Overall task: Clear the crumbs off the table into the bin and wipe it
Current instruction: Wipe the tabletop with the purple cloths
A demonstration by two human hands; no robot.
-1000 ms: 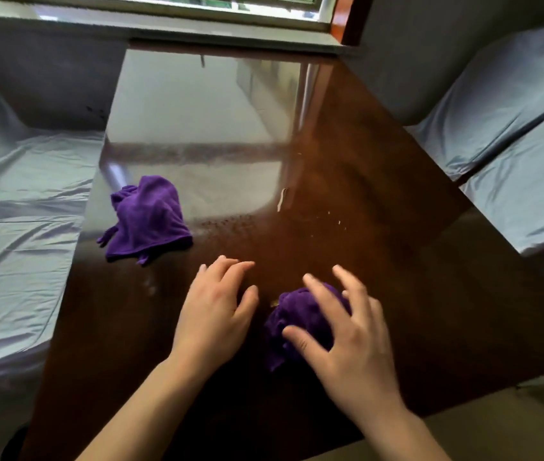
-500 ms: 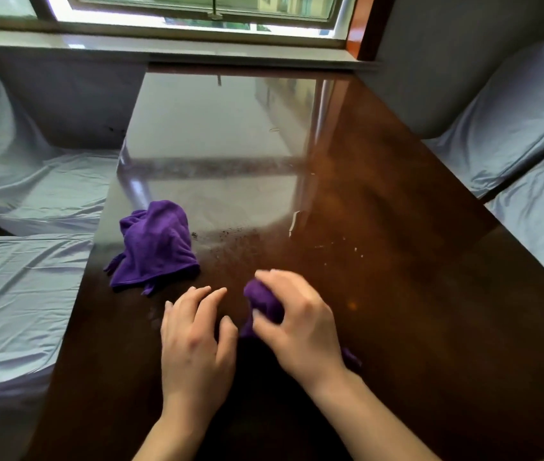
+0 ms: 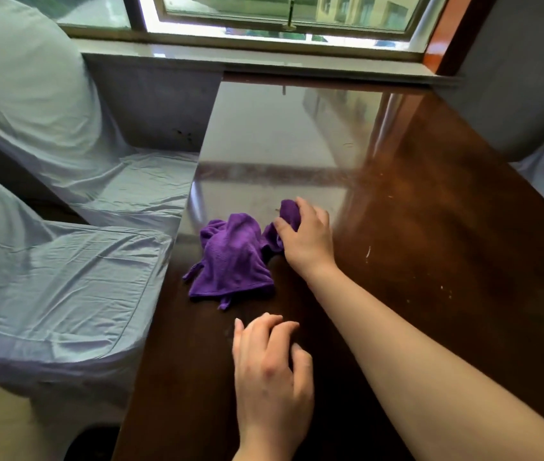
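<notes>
while the right hand (image 3: 307, 241) clamps a bunched purple cloth (image 3: 285, 217) on the table (image 3: 430, 227), touching a second loose cloth (image 3: 230, 261), the left hand (image 3: 270, 371) rests empty, fingers curled. cloth looks soft and light; best gripped as a wad. pale crumbs (image 3: 368, 251) lie to the right.
</notes>
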